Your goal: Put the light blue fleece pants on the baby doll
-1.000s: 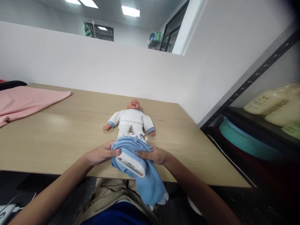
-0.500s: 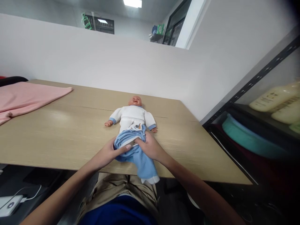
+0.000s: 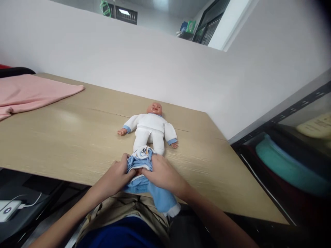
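Observation:
A baby doll (image 3: 150,122) lies on its back on the table, head away from me, in a white top with blue cuffs. Its white cloth legs (image 3: 141,137) show down to about the knees. The lower legs are hidden by light blue doll pants (image 3: 161,198) with white trim and an embroidered animal face. My left hand (image 3: 117,176) is closed on the left edge of the bunched pants. On the other edge, my right hand (image 3: 165,172) is closed too. Both thumbs reach into the opening between them, where something skin-coloured shows. One pant leg hangs over the table's front edge.
A pink cloth (image 3: 36,92) lies at the left of the wooden table (image 3: 85,137). At right, a metal shelf holds a turquoise basin (image 3: 289,168) and pale bottles (image 3: 317,125). A white power bank (image 3: 9,210) with a cable sits lower left. A wall (image 3: 144,65) stands behind.
Both hands have drawn the pants down toward me, off the doll's hips and thighs, so its white upper legs now show. The view has shifted slightly.

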### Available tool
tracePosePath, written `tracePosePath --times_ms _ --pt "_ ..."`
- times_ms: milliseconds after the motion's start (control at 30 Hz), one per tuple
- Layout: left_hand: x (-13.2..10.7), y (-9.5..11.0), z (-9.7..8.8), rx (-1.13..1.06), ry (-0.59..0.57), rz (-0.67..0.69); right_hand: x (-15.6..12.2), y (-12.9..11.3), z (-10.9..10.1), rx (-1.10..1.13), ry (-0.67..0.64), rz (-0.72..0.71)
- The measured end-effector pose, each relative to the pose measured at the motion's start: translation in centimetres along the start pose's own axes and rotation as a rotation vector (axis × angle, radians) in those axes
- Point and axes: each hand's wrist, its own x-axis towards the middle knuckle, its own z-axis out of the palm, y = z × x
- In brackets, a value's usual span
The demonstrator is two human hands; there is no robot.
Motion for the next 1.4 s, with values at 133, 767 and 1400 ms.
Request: tracePosePath --times_ms 133,767,1400 --pt "-0.3 -0.1 0.1 0.168 -0.009 -0.007 -0.4 -0.7 0.6 -0.110 -0.049 0.043" --pt "-0.1 -1.7 1.1 -0.221 0.147 0.121 0.3 3.0 1.3 0.128 0.028 -0.009" --pt "9.5 -2.8 -7.8 -0.208 -0.399 0.420 6.8 9.6 -0.8 0.193 0.115 -0.428"
